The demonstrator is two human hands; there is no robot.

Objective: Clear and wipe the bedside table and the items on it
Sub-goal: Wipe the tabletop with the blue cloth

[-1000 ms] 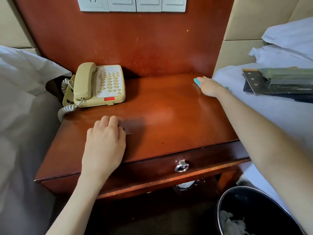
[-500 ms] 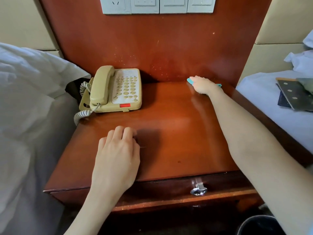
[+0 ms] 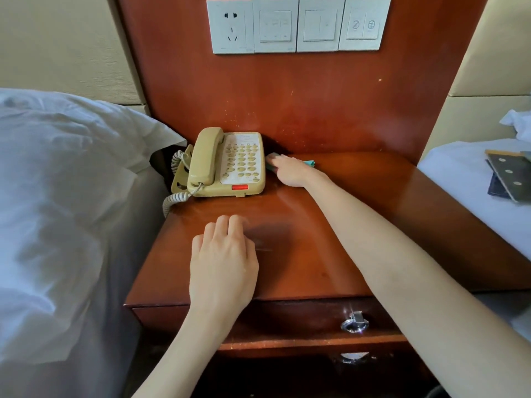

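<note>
A person leans over a brown wooden bedside table (image 3: 330, 248). The right hand (image 3: 290, 170) reaches to the back of the table top and presses down on a small teal cloth (image 3: 309, 163). The cloth lies flat on the wood, under the hand. A bit of it peeks out on each side of the hand. The fingers lie on top of the cloth, but I cannot tell if they curl around it or just push it. The cloth and the fingertips are just beside the right edge of the phone (image 3: 227, 165).

The phone is yellowish and sits at the back left corner of the table. Its handset lies in its place on the left part. It has rows of buttons and 1 red patch near the front. A curly cord (image 3: 173, 199) hangs off its left side.

The left hand (image 3: 222, 265) rests on the front left part of the table top, palm down. Its fingers are bent a little and hold nothing.

Below the top is a drawer with a shiny metal ring pull (image 3: 354, 323).

On the wood panel above are 4 white wall plates (image 3: 298, 24), 1 of them a plug socket.

A white pillow (image 3: 66, 156) is on the left. On the right, a bed with a white sheet (image 3: 471, 202) holds some flat dark cards (image 3: 508, 179).
</note>
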